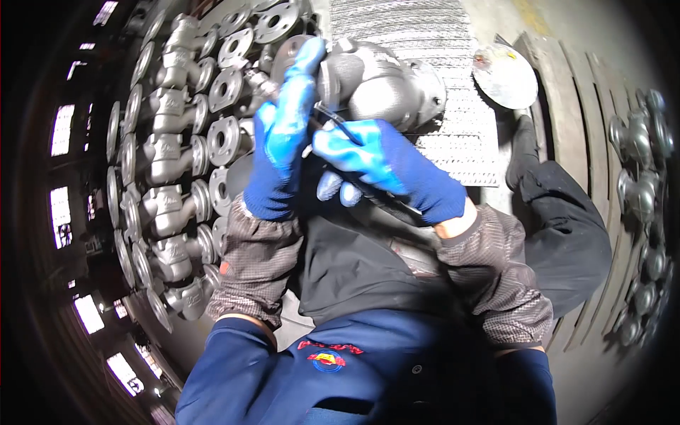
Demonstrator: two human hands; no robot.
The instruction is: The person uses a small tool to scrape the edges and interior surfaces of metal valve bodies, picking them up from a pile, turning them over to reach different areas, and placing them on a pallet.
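A grey cast-metal valve body (386,95) with round flanges lies in front of me. My left hand (287,131), in a blue glove, reaches up beside its left flange (289,53). The fingers are stretched out and the thumb stands apart; whether the fingertips press on the flange is unclear. My right hand (368,159), gloved alike, is closed round a dark, slim, rod-like tool (336,122). The tool points up and left toward the valve body, close to my left hand. Its kind cannot be made out, and my fingers cover much of it.
Flanged valve castings (170,152) stand in rows on the left. Under the valve body lies a ridged metal plate (425,32). A round pale disc (505,76) sits to its right, near my dark-trousered leg. Wooden slats (577,106) and further castings (641,191) are at the far right.
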